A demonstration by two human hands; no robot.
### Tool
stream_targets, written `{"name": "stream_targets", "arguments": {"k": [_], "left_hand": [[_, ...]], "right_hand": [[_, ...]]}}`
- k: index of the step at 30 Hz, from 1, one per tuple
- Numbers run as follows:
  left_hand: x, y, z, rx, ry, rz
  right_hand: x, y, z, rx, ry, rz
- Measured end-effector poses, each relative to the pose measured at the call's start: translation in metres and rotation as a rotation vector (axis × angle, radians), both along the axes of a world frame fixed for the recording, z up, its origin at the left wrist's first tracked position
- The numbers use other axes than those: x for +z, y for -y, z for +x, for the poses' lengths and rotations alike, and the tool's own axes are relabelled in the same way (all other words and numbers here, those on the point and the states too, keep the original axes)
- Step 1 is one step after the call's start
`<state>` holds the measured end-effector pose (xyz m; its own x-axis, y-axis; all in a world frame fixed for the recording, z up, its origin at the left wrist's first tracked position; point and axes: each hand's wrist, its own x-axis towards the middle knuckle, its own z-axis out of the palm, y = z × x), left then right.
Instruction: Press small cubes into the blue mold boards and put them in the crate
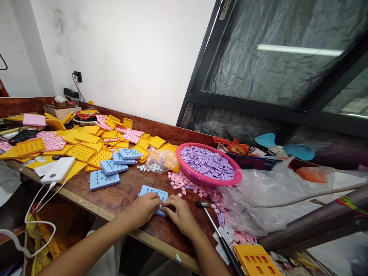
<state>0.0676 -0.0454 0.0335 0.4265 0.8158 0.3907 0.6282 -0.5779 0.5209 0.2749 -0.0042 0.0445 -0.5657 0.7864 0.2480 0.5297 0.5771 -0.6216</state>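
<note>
A light blue plastic board [153, 189] with small pieces set in it lies on the table in front of me. My left hand [148, 207] rests over its middle, fingers bent down onto it. From the right, my right hand [178, 211] meets it at the board's right edge, thumb and forefinger pinched together. Whatever is between those fingertips is too small to make out. Similar blue boards [105, 179] are piled to the left. Beyond, small whitish pieces [154, 167] spill from a clear plastic bag [166, 159].
A pink basket [184, 166] of purple tiles stands behind right, with pink tiles [178, 182] scattered beside it. A hammer [218, 230] lies to my right, near a yellow board [257, 260]. Yellow boards [83, 151] and a white power bank [58, 170] with cables cover the left.
</note>
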Motion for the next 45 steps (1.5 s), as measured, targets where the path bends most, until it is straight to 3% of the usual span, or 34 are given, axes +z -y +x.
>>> {"name": "stream_targets", "arguments": {"k": [7, 11, 19, 28, 31, 38, 45], "left_hand": [[-0.01, -0.02, -0.009, 0.077, 0.111, -0.173], [-0.011, -0.017, -0.008, 0.038, 0.121, -0.144], [-0.019, -0.014, -0.008, 0.045, 0.206, -0.137], [-0.017, -0.019, -0.008, 0.123, 0.254, -0.195], [-0.018, -0.019, -0.008, 0.107, 0.23, -0.189], [-0.014, -0.012, -0.006, 0.109, 0.076, -0.125], [0.005, -0.01, -0.003, 0.113, -0.191, -0.106]], "right_hand": [[0.0, 0.005, -0.002, -0.016, 0.062, 0.07], [0.007, 0.006, -0.004, 0.016, 0.184, 0.126], [0.009, 0.0, -0.005, 0.052, 0.164, 0.024], [0.035, -0.009, -0.028, 0.02, 0.601, 0.136], [0.024, 0.005, -0.026, 0.002, 0.631, 0.26], [-0.024, 0.044, -0.011, -0.046, 0.492, 0.559], [-0.031, 0.048, -0.011, -0.088, 0.394, 0.496]]}}
